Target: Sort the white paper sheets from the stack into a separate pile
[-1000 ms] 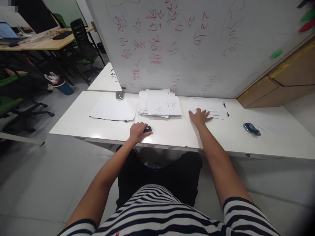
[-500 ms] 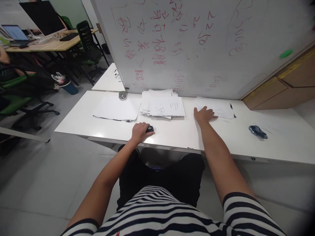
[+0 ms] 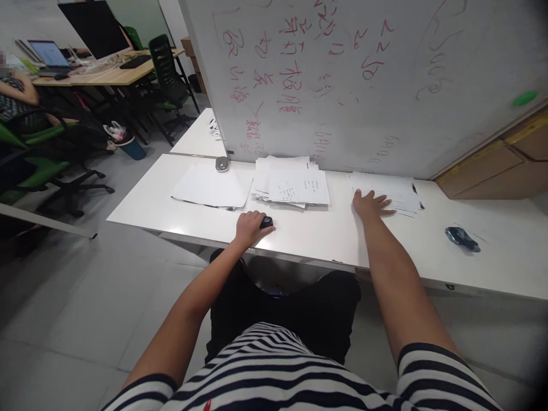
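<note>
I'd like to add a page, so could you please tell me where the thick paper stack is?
In the head view, the thick paper stack lies mid-picture on the desk by the whiteboard, beyond the left hand and left of the right hand.

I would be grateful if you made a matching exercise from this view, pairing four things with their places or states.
Things:
1. Left hand
2. Right hand
3. Green magnet
4. Blue waste bin

Places or states:
A. On the whiteboard
B. Fingers spread at a paper on the white desk
C. On the floor, beyond the desk
D. Curled around a small black object

Pairs: 1-D, 2-B, 3-A, 4-C
</note>
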A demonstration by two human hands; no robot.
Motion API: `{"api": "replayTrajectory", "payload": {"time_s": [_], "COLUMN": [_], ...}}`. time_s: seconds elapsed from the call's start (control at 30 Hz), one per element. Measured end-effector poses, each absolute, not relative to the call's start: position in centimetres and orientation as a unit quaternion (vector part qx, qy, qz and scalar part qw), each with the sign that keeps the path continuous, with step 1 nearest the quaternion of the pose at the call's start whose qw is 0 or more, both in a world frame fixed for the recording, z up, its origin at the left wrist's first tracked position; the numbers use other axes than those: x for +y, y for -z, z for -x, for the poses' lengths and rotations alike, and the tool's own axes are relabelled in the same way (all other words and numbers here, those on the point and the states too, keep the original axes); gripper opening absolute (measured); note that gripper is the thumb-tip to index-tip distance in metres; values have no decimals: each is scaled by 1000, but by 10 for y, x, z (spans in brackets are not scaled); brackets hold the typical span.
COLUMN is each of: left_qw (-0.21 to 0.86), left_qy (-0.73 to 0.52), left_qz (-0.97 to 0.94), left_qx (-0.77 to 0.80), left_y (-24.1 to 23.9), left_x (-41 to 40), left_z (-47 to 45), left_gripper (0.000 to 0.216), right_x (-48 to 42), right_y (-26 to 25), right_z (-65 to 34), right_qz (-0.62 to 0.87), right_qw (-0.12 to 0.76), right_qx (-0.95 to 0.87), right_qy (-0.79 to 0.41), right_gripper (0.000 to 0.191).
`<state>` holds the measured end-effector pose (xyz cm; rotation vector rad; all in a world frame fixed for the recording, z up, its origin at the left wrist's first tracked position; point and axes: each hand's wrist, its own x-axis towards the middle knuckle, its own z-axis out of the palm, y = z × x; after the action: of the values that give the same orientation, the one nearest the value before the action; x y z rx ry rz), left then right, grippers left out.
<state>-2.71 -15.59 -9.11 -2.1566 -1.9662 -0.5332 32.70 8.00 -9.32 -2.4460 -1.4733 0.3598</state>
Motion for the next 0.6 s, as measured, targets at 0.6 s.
{"api": "replayTrajectory", "payload": {"time_s": [0.6], "left_qw": [86], "left_qy": [186], "left_qz": [721], "left_qx": [-662], "left_y": [87], "left_x": [-156], "left_z": [26], "left_gripper": [43], "right_x": [-23], "right_y": [60], "right_z": [-188], "right_qz": [372], "right_qw": [174], "right_qx": [-912], "right_qy": [-13], "right_gripper": [38]}}
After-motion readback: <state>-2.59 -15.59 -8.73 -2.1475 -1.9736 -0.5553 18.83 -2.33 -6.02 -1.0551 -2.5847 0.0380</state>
